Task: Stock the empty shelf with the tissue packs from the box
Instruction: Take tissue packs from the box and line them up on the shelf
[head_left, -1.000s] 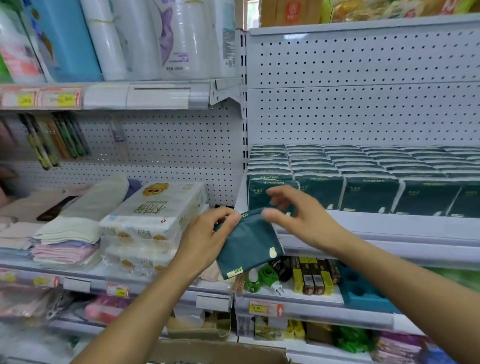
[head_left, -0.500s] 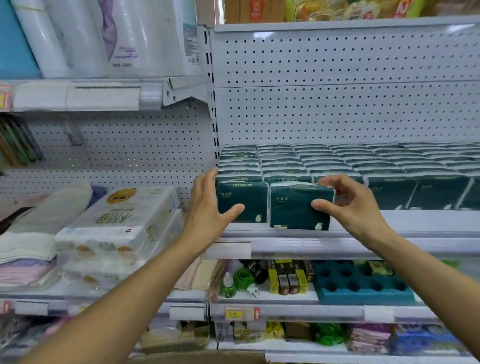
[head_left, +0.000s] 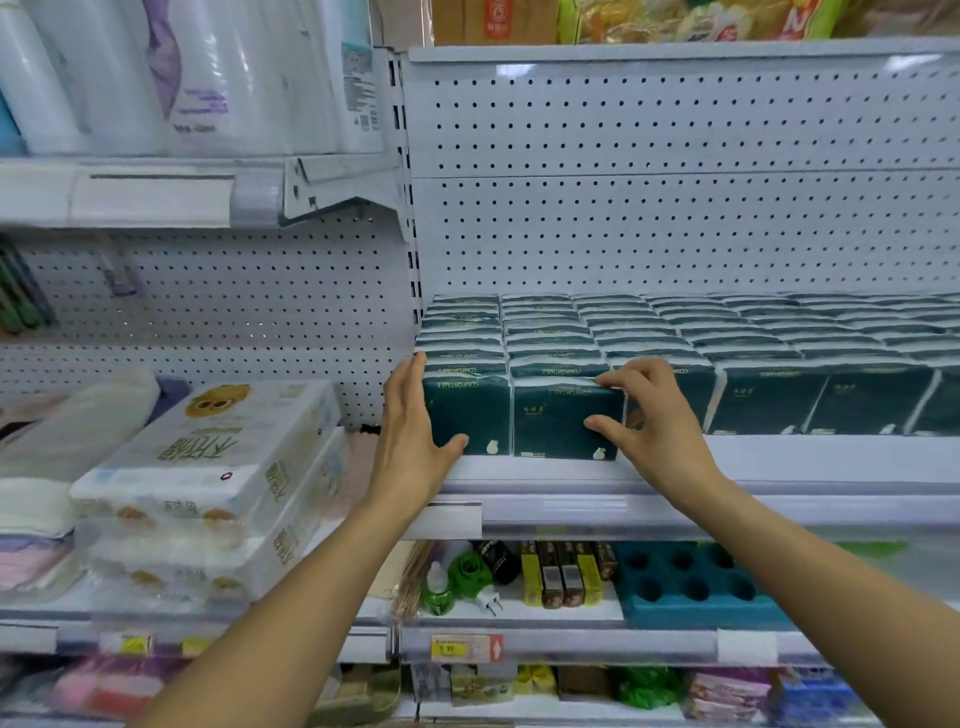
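Two front tissue packs (head_left: 563, 418) between both hands, seemingly touching them

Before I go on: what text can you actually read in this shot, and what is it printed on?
"COMFORTABLE": top edge of the front green tissue packs, printed upside down.
Large Chinese characters on the white tissue bundle: too blurred to read.
Yellow price tag with a red arrow, on the lower shelf rail: digits unreadable.
Label on the white rolls, top left: too small.
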